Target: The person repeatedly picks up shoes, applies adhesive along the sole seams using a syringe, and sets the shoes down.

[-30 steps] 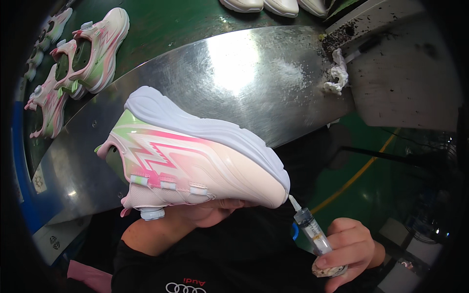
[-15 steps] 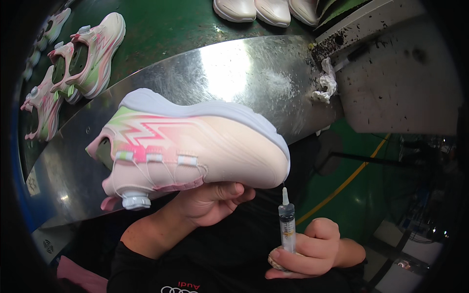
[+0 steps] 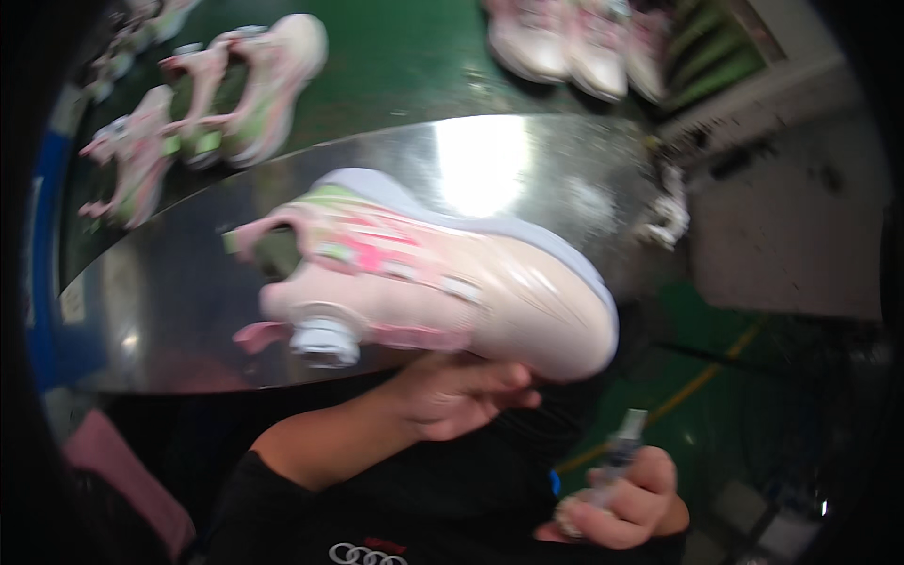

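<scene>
A pale pink shoe (image 3: 527, 292) with a lavender sole, a green heel and a white dial is held up in front of me. Under its side, my left hand (image 3: 461, 395) grips it; part of the fingers is hidden behind the shoe. Its toe points right and its sole faces away from me. My right hand (image 3: 617, 508), lower right, is closed round a small clear syringe (image 3: 621, 457) whose tip points up. A gap separates the syringe tip from the shoe's toe. The picture is somewhat blurred.
A curved shiny metal plate (image 3: 188, 264) lies beyond the shoe. On the green surface (image 3: 395, 75) stand several similar shoes (image 3: 273, 89) at far left and more shoes (image 3: 598, 56) at far right. A crumpled white tissue (image 3: 670, 212) lies by a stained grey panel (image 3: 791, 207).
The syringe tip has come away from the shoe's toe and now tilts to the right. The shoe has turned a little, showing more of its top. The whole view has shifted.
</scene>
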